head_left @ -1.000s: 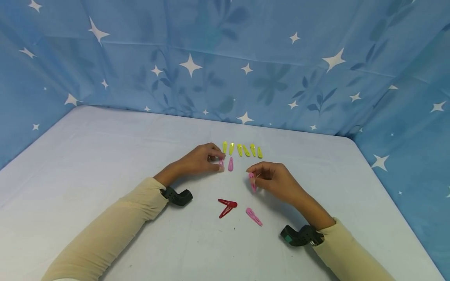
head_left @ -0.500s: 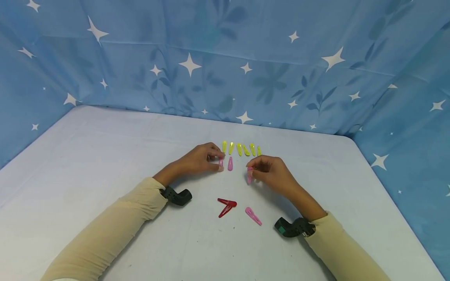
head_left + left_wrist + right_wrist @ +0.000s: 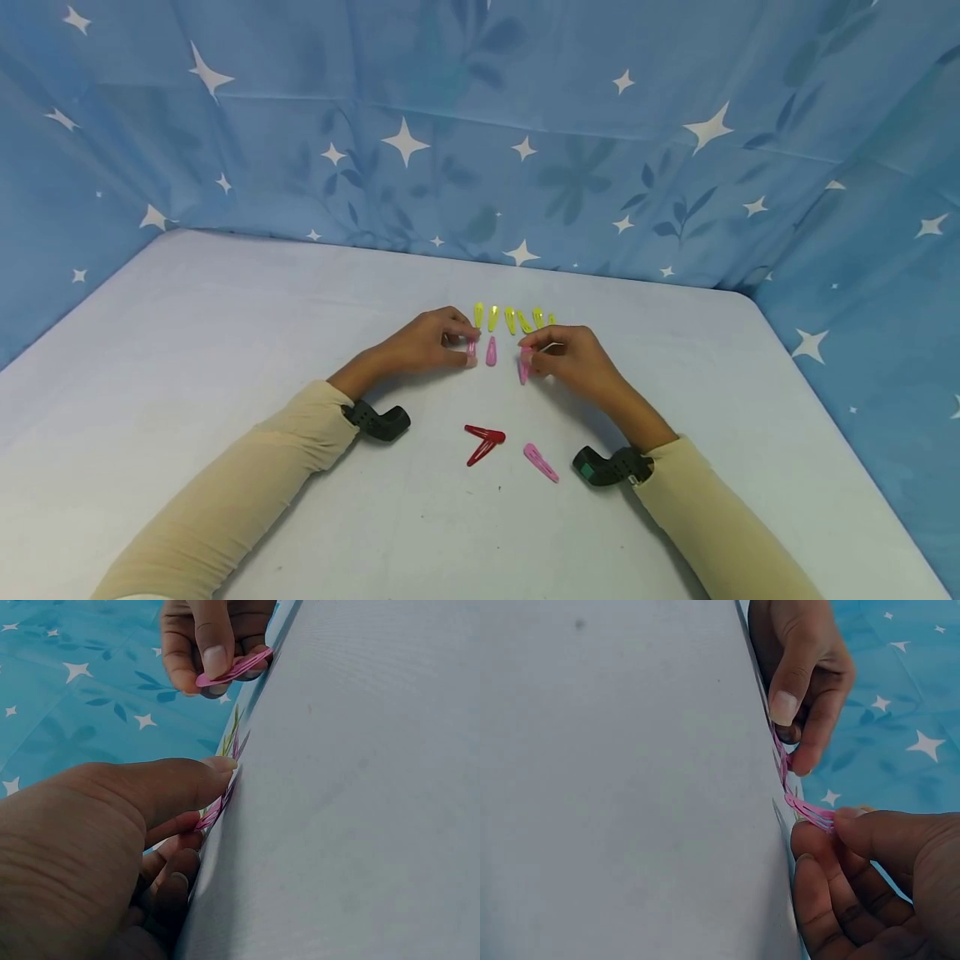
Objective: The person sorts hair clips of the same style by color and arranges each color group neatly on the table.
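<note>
My left hand [image 3: 431,340] rests at the left end of a short pink row, thumb and a fingertip at either end of a pink snap hair clip [image 3: 472,347] lying on the table. Just right of it lies a second pink clip [image 3: 491,352]. Further right, my right hand [image 3: 573,358] pinches another pink hair clip [image 3: 523,371] between thumb and fingers. In the left wrist view that clip [image 3: 244,667] is raised off the white surface. Behind the pink ones stretches a row of several yellow hair clips [image 3: 510,320], its right end partly hidden by the right hand.
Nearer the front lie two red hair clips [image 3: 492,436] meeting in a V, with one loose pink clip [image 3: 541,462] to their right. A white cloth covers the table [image 3: 300,508]. Blue star-patterned curtain [image 3: 465,167] hangs along the back and sides.
My right hand has moved left and slightly away from me, bringing its pink hair clip closer to the pink row and turning it more upright. The left hand stays put.
</note>
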Demonstrator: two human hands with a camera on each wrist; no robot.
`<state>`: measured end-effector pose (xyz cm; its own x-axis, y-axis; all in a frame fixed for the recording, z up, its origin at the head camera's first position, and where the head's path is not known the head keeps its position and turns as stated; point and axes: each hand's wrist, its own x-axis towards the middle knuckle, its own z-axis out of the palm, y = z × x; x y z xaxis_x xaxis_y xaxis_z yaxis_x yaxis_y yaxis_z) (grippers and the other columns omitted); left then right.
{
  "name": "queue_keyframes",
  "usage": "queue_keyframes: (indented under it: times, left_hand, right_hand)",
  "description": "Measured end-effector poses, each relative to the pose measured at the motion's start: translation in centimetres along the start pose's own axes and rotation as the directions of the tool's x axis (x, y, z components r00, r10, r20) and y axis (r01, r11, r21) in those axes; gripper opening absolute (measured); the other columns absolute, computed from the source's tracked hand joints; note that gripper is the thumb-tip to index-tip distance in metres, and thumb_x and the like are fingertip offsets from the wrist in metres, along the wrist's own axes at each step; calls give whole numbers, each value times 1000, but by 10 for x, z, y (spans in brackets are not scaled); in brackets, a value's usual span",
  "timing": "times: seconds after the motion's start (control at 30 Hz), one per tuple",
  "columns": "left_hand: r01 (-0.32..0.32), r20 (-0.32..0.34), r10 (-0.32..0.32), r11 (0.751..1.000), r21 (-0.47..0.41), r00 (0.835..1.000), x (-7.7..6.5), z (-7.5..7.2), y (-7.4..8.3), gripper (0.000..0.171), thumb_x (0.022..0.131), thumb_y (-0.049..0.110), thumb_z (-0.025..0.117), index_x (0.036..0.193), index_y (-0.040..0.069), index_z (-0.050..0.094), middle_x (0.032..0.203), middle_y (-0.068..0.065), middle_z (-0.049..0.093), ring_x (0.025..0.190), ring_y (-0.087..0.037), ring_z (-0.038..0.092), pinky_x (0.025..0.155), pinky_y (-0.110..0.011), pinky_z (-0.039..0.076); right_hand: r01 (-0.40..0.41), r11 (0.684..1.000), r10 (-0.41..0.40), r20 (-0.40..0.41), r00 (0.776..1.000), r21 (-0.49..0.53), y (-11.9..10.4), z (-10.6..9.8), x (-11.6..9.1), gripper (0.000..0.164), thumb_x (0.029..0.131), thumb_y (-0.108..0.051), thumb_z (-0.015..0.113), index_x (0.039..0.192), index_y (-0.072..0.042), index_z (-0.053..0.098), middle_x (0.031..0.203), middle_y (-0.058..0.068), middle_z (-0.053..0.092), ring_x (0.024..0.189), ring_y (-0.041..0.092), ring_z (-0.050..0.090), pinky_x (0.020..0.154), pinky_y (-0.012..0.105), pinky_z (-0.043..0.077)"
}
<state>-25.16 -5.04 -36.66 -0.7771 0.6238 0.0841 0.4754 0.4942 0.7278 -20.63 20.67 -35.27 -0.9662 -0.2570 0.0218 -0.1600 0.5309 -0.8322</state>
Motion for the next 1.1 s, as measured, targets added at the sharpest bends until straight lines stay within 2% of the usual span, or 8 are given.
queue_keyframes:
  times: [0.17, 0.43, 0.63, 0.87, 1.1]
  left_hand:
    - [11, 0, -11, 1000, -1, 1000, 1, 1, 0, 39, 86, 18, 75, 122, 5, 69, 115, -5, 58, 99, -19, 55, 86, -32, 47]
    - [-17, 2, 17, 1000, -9, 1000, 3, 4, -4, 39, 85, 19, 76, 121, 5, 69, 114, -4, 58, 99, -18, 56, 86, -32, 47]
    - [-1, -6, 1, 1000, 9, 1000, 3, 3, -4, 38, 85, 19, 76, 121, 6, 70, 114, -3, 58, 99, -18, 56, 86, -32, 47]
    - [-13, -10, 13, 1000, 15, 1000, 3, 2, -5, 38, 85, 19, 76, 121, 6, 70, 113, -4, 58, 98, -18, 56, 85, -32, 47]
    - [-19, -7, 19, 1000, 11, 1000, 3, 1, -4, 38, 85, 19, 76, 121, 6, 70, 113, -4, 58, 98, -18, 56, 86, -32, 47]
  right_hand:
    - [-48, 999, 48, -11, 999, -18, -5, 1, 6, 18, 90, -12, 71, 105, -2, 73, 93, 8, 69, 74, 20, 66, 66, 31, 54]
    - [-125, 992, 125, -50, 991, 0, -8, 1, 12, 17, 90, -9, 68, 106, -1, 72, 89, 9, 68, 72, 21, 63, 64, 28, 54]
    - [-129, 991, 127, -50, 991, -32, -11, 7, 19, 18, 90, -12, 70, 105, -4, 73, 90, 8, 68, 77, 22, 60, 64, 28, 51]
    - [-122, 990, 117, -62, 991, -71, -13, 16, 23, 14, 88, -5, 69, 101, -3, 75, 89, 8, 66, 69, 21, 58, 62, 27, 49]
    - [-177, 983, 172, -92, 981, -44, -14, 14, 23, 17, 88, -8, 69, 104, -5, 75, 100, 7, 66, 81, 21, 55, 65, 27, 50]
